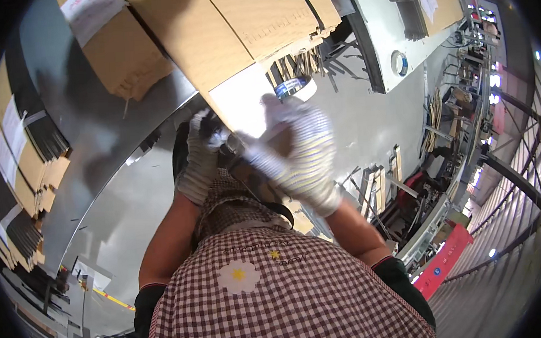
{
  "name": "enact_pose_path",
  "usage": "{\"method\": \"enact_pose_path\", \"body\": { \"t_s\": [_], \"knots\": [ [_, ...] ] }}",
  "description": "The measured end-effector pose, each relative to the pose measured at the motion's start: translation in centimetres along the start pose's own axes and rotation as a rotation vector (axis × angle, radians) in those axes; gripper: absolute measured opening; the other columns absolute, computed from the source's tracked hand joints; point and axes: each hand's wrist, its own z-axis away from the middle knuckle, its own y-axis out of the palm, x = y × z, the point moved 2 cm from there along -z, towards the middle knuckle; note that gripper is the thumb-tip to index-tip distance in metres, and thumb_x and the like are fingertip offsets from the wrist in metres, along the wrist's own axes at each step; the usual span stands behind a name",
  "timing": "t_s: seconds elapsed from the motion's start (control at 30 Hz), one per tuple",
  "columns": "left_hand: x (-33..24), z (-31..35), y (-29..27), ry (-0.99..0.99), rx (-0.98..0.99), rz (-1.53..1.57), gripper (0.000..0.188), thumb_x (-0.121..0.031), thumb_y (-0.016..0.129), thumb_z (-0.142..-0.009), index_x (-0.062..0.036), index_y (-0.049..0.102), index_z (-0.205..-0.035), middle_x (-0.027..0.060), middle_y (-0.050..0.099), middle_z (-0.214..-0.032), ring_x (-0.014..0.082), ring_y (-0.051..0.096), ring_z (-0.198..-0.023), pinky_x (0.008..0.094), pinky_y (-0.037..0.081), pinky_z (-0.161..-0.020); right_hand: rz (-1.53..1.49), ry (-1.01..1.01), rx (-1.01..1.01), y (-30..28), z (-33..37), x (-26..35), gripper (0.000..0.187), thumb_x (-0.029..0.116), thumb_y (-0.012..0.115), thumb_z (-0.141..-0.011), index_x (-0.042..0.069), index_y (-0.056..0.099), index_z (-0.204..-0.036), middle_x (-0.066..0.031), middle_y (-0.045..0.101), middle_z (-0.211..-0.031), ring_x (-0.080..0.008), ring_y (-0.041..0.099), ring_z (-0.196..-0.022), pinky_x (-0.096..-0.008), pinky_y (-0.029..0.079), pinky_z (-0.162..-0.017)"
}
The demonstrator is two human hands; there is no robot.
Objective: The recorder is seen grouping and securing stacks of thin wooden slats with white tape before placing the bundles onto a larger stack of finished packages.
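Note:
Both of my hands wear pale striped knit gloves. My left hand (197,164) curls at the near corner of a cardboard stack, its fingers closed around something dark and shiny (218,137) that I cannot make out. My right hand (306,151) is smeared by motion beside a bright white sheet (238,103) on the cardboard (213,36); its thumb reaches toward the left hand. Just past the right fingers is a roll of tape (293,88) with a blue and white inner ring. Whether those fingers touch or hold the roll is unclear.
More cardboard-wrapped bundles stand at the upper left (124,60) and far left (28,153), on a grey table (82,128). Another tape roll (399,64) lies on a white surface at the upper right. Metal racks and long strips (380,187) stand to the right.

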Motion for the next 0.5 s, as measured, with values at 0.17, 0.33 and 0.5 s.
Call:
{"method": "enact_pose_path", "body": {
  "t_s": [0.17,0.33,0.5],
  "knots": [
    [6.8,-6.6,-0.9,-0.250,0.223,0.093,0.033,-0.014,0.062,-0.094,0.0019,0.054,-0.122,0.0081,0.062,-0.111,0.0183,0.062,-0.099,0.0298,0.053,-0.087,0.385,-0.035,-0.045,3.9,1.4,-0.8,0.071,0.018,0.088,-0.060,0.002,0.052,-0.119,-0.0263,0.049,-0.114,-0.0423,0.057,-0.099,-0.0469,0.051,-0.079],
    [7.3,-10.4,9.9,-0.156,0.450,0.053,0.033,-0.014,0.060,-0.094,0.0029,0.054,-0.123,0.0106,0.063,-0.112,0.0197,0.063,-0.100,0.0304,0.053,-0.089,0.411,-0.056,-0.045,4.6,1.4,-0.8,0.071,0.019,0.087,-0.061,0.002,0.049,-0.119,-0.0260,0.049,-0.113,-0.0425,0.056,-0.100,-0.0485,0.050,-0.080],
    [7.2,-8.6,0.4,-0.161,0.176,-0.005,0.034,-0.013,0.058,-0.095,0.0039,0.054,-0.124,0.0130,0.064,-0.113,0.0210,0.064,-0.102,0.0311,0.054,-0.090,0.430,-0.017,-0.015,4.5,0.5,0.2,0.065,0.018,0.084,-0.062,0.003,0.050,-0.115,-0.0251,0.049,-0.116,-0.0423,0.053,-0.106,-0.0495,0.047,-0.086]
  ]
}}
